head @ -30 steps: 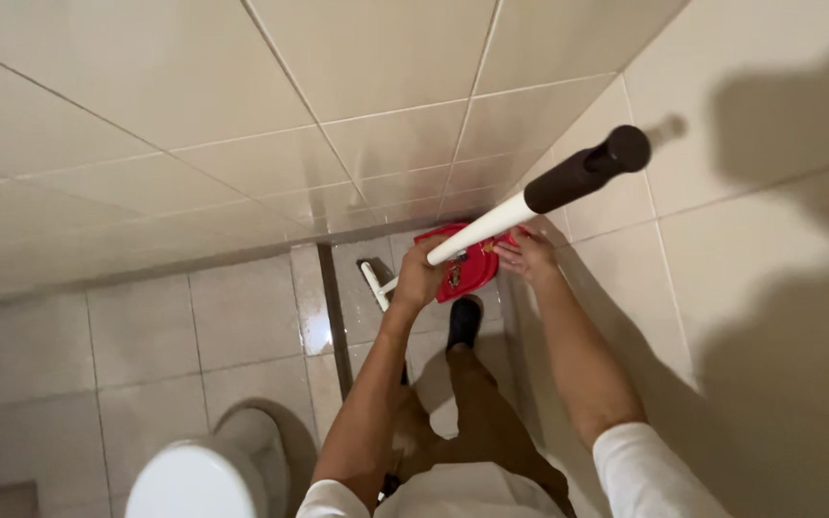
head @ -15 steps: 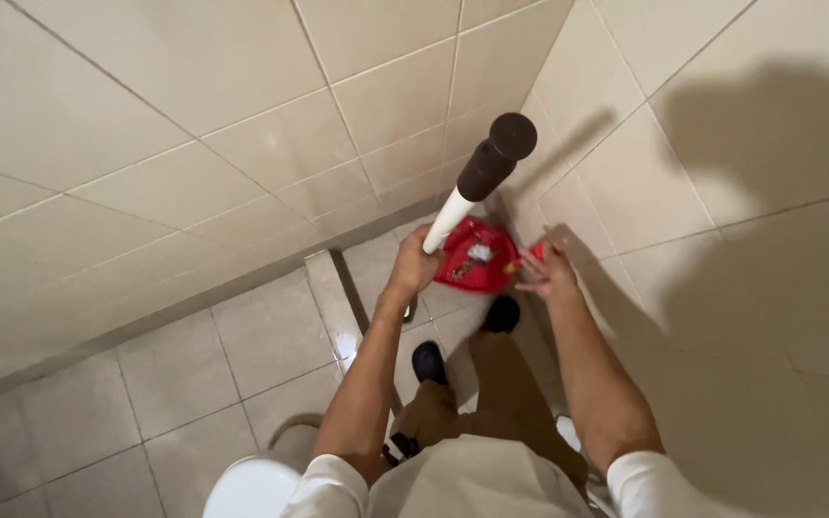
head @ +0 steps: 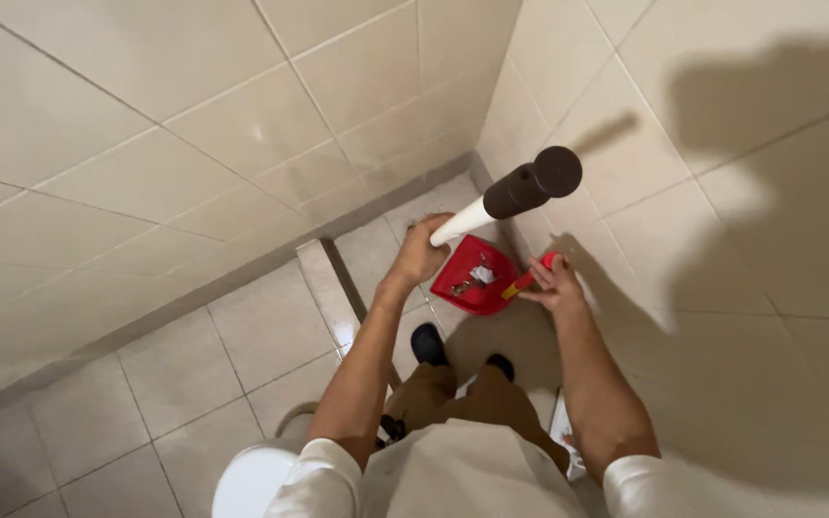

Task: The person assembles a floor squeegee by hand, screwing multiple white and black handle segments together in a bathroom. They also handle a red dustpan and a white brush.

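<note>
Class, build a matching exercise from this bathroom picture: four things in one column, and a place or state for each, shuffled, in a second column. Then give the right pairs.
Things:
1. pole
2. dustpan
3. toilet
4. shoe

Places or states:
A. white, at the bottom edge of the view
B. red, on the floor in the corner, debris inside
C. black, on the floor tiles below the dustpan
D. white with a dark grip, held in the left hand

Pairs: 1-D, 2-B, 3-A, 4-C

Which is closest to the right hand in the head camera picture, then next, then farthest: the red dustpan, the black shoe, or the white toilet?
1. Red dustpan, beside the right hand.
2. Black shoe, lower left.
3. White toilet, bottom edge.
</note>
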